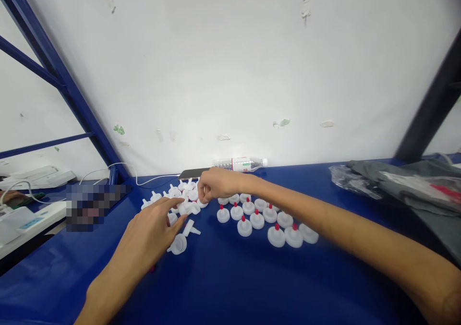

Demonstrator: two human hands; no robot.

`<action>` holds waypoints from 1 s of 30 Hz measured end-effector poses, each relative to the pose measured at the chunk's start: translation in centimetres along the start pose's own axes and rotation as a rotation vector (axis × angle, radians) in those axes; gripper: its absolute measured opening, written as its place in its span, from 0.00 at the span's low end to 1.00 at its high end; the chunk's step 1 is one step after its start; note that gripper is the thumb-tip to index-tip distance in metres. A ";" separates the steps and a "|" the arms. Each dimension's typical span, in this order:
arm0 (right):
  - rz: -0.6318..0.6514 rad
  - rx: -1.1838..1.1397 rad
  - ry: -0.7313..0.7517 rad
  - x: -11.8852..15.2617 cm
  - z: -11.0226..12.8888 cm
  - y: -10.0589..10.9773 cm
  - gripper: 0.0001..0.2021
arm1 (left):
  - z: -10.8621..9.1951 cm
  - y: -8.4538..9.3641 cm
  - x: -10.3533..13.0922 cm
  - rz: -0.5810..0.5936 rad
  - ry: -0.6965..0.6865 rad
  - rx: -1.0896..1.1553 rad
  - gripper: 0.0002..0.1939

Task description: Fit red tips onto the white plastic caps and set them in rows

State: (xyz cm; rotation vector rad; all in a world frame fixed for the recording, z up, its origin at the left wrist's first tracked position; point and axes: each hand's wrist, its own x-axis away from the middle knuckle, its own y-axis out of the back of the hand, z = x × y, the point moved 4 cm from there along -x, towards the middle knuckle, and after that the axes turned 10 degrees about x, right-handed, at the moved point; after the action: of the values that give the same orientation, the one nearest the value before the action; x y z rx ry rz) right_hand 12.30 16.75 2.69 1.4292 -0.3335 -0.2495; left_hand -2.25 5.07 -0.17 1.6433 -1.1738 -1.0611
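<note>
My left hand (pixel 156 224) reaches over a pile of white plastic nozzle caps, thumb and index finger apart near a white cap (pixel 189 207). Nothing is clearly held between those fingertips. Beyond it, at the pile's right side, my right hand (pixel 218 185) is closed with the fingers curled down by a white cap (pixel 202 203); what it grips, if anything, is hidden. Right of the pile stand several white caps with red tips (pixel 244 226), partly behind my right forearm. A loose cap (pixel 178 244) lies on the blue table (pixel 216 286) below my left fingers.
A clear bottle (pixel 241 164) lies along the wall beside a dark phone (pixel 192 173) with a white cable. Plastic wrap (pixel 355 181) and grey cloth (pixel 406 186) lie at the right. A blue frame post (pixel 77 99) and power strips (pixel 32 224) are at the left.
</note>
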 end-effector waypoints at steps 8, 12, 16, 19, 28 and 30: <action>-0.076 -0.318 0.159 -0.4 -1.0 0.2 0.07 | 0.1 0.1 0.1 -0.002 -0.007 0.048 0.34; -0.101 -0.382 0.189 -0.9 -1.1 -0.3 0.10 | 0.2 0.1 0.1 -0.015 -0.028 0.086 0.33; -0.126 -0.430 0.221 -1.3 -1.2 -0.6 0.08 | 0.4 0.0 -0.1 -0.035 -0.057 0.129 0.32; -0.133 -0.483 0.252 -1.4 -1.5 -0.5 0.08 | 0.5 0.0 -0.3 -0.061 -0.082 0.161 0.31; 0.009 -0.668 0.406 -0.2 -1.9 0.6 0.08 | 0.4 0.8 0.2 -0.136 -0.094 0.288 0.38; 0.072 -0.681 0.432 0.2 -1.8 0.7 0.10 | 0.2 0.6 0.3 -0.132 -0.096 0.310 0.40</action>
State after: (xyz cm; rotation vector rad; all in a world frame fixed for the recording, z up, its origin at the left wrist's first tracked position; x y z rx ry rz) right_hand 13.11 18.43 3.22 0.7638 0.0612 0.0153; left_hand -2.51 4.65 0.32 1.9496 -1.3613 -1.0916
